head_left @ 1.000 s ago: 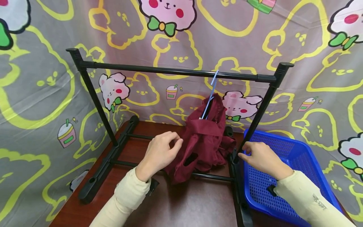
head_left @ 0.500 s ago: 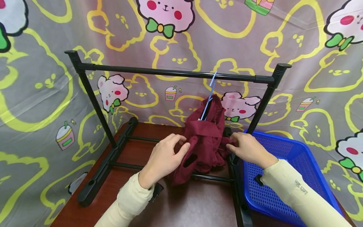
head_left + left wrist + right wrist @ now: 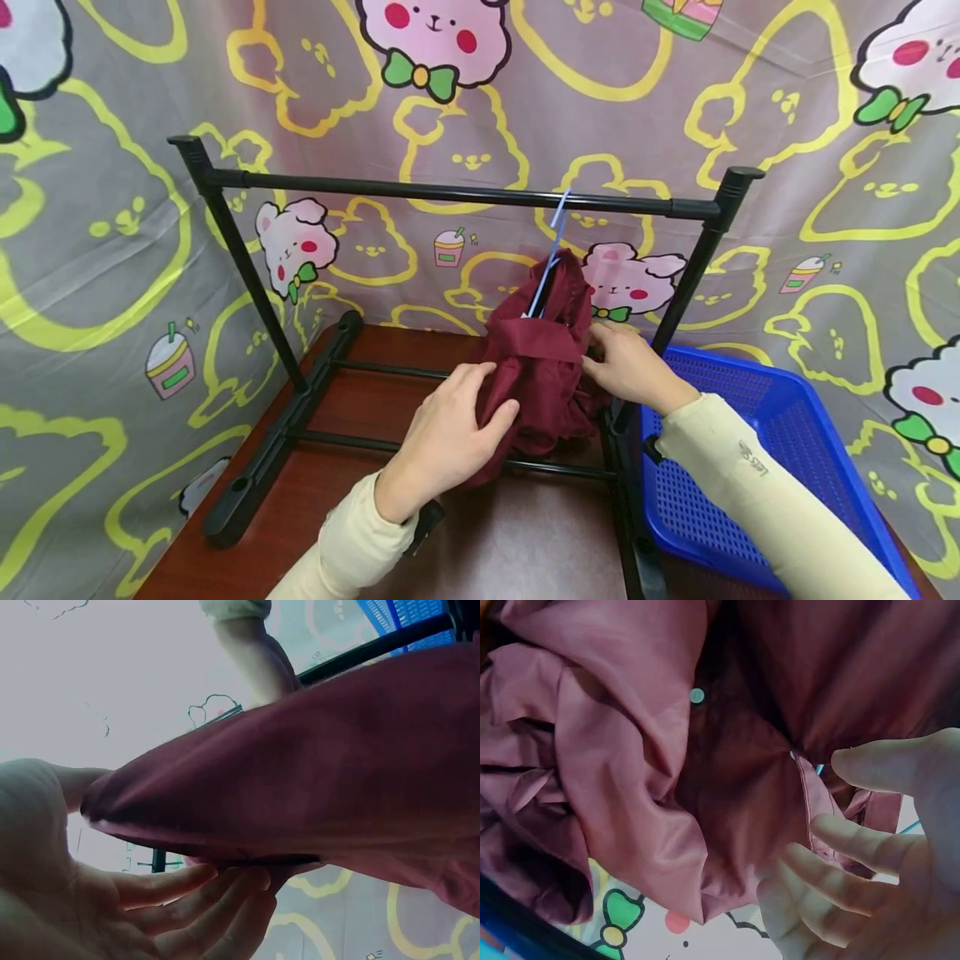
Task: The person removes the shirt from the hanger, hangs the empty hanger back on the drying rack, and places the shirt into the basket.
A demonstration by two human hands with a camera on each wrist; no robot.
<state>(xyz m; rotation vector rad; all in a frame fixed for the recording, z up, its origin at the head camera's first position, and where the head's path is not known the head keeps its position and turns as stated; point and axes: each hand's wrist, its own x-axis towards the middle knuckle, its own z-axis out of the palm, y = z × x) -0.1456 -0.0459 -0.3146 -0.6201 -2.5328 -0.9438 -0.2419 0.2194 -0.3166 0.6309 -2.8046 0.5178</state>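
Observation:
A dark red shirt [image 3: 536,383] hangs bunched on a light blue hanger [image 3: 552,250], hooked over the black rack's top bar [image 3: 450,193]. A button [image 3: 697,695] shows on its cloth in the right wrist view. My left hand [image 3: 453,433] is at the shirt's left side. In the left wrist view its fingers [image 3: 217,907] extend under a cloth edge, with the thumb partly hidden behind it. At the shirt's right side, my right hand [image 3: 633,367] reaches to the folds. Its thumb and fingers [image 3: 840,892] are spread apart beside the cloth in the right wrist view.
The black rack's feet [image 3: 277,433] and lower rails stand on a brown table [image 3: 540,533]. A blue plastic basket [image 3: 817,467] sits to the right, close by the rack's right leg. A patterned cloth backdrop [image 3: 360,108] hangs behind and at the sides.
My right hand has moved left from above the basket's edge to the shirt's right side. The left hand has shifted slightly right and down against the cloth.

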